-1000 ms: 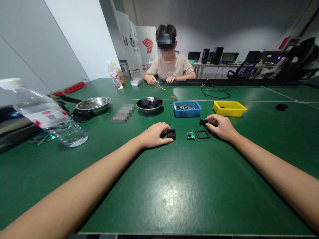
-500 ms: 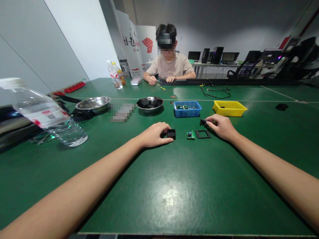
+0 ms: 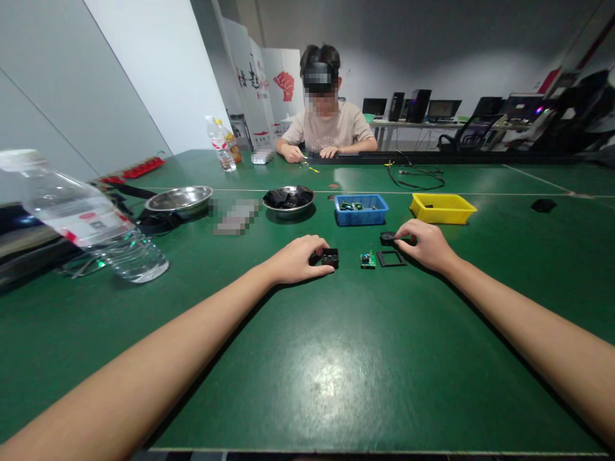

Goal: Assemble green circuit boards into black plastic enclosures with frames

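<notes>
My left hand (image 3: 302, 259) rests on the green table, thumb and fingers closed around a small black open-topped plastic housing (image 3: 330, 258). To the right, my right hand (image 3: 425, 244) pinches the edge of a small black plastic piece (image 3: 387, 238), which lies flat at or just above the tabletop; I cannot tell if it touches. Between the hands lies a small green circuit board (image 3: 368, 260) with a dark round part on it. Beside the board, just in front of my right fingertips, is a flat black rectangular frame (image 3: 392, 258).
Behind the hands stand a metal bowl of black parts (image 3: 289, 209), a blue bin (image 3: 361, 219) of circuit boards and a yellow bin (image 3: 444, 216). A metal bowl (image 3: 179, 200) and a large water bottle (image 3: 91, 221) are at left. A cable (image 3: 420, 179) lies farther back; a person sits opposite.
The black piece in my right hand has gone from tilted up to lying flat, shifting slightly left. My left hand and the housing stay put.
</notes>
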Available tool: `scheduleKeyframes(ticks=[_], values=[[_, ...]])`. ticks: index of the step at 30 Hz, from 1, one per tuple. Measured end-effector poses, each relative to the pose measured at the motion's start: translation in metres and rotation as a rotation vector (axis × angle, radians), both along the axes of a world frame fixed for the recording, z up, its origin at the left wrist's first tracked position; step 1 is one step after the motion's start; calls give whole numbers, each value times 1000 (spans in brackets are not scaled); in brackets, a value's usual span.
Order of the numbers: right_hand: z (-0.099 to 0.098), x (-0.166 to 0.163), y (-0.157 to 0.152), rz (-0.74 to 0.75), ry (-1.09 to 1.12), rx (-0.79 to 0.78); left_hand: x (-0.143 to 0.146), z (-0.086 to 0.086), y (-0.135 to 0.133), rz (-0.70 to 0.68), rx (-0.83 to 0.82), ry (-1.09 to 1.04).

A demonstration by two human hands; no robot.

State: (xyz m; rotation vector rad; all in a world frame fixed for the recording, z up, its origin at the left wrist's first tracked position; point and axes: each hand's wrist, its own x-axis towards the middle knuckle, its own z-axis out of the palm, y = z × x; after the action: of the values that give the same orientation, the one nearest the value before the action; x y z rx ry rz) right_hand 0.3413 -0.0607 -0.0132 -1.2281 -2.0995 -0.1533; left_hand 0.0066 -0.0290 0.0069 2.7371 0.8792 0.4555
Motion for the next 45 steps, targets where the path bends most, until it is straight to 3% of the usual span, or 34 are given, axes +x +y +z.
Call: scheduleKeyframes(ticks=[9,17,45], values=[[3,-1,-4,10,-9,-27,0,0,0,0,-5,6],[7,-4,-6,-71,26,-67,0,1,-1,0,-6,2],[-5,-2,3,-46,-19,-216,0,0,0,4,-3,3]])
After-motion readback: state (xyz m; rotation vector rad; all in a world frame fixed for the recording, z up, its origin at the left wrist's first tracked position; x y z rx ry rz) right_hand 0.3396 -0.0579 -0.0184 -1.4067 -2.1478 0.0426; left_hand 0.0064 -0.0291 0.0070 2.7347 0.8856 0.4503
